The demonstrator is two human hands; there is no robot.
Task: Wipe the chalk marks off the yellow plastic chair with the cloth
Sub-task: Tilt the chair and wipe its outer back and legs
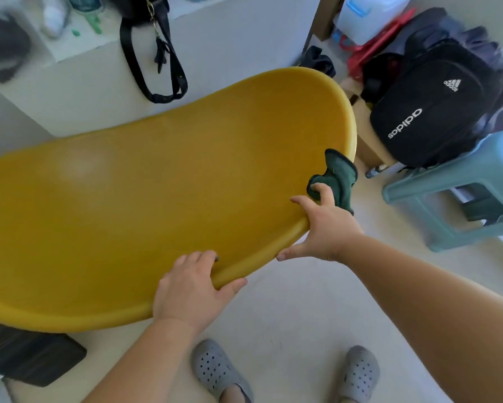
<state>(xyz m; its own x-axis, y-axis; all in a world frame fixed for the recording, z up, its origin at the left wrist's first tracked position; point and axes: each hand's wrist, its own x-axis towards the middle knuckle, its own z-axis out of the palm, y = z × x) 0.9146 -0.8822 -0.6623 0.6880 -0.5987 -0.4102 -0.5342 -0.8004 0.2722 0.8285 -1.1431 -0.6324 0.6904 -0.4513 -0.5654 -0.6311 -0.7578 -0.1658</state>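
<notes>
The chair (pixel 157 199) fills the middle and left. The left hand (pixel 192 289) grips its near rim, fingers on top, thumb beneath. The right hand (pixel 323 228) clutches the cloth (pixel 336 181) at the right rim, thumb spread. A backpack (pixel 430 112) and stool (pixel 459 181) stand right.

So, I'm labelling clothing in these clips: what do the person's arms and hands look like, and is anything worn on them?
The left forearm and right forearm are bare, with no sleeve in view. The left hand and right hand wear no gloves, and no watch, bracelet or ring shows.
</notes>
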